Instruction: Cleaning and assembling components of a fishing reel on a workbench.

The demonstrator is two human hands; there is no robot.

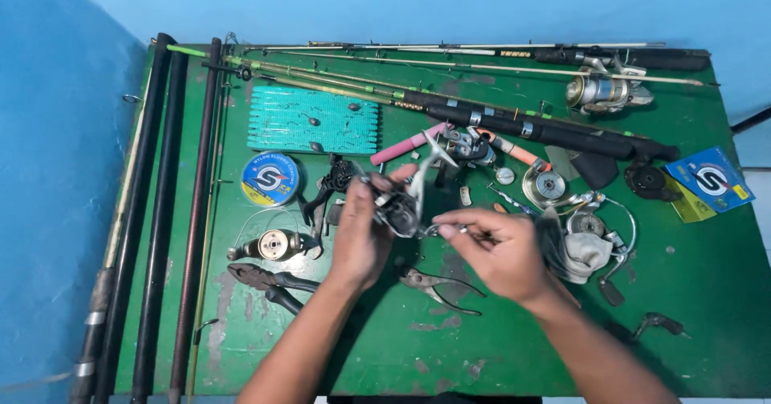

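Reel work occupies both hands above the middle of the green surface (482, 348). The left hand (359, 231) grips a dark fishing reel (399, 208) by its body, holding it just over the surface, while the right hand (498, 251) pinches something small at the reel's side, too tiny to identify. Pliers (438, 285) lie just below. It looks like a fitting step needing a steady grip and fine fingertip placement.

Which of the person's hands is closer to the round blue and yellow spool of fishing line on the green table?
Left. The left hand holds a dark reel body just right of the round blue and yellow spool; the right hand is farther right, beyond it.
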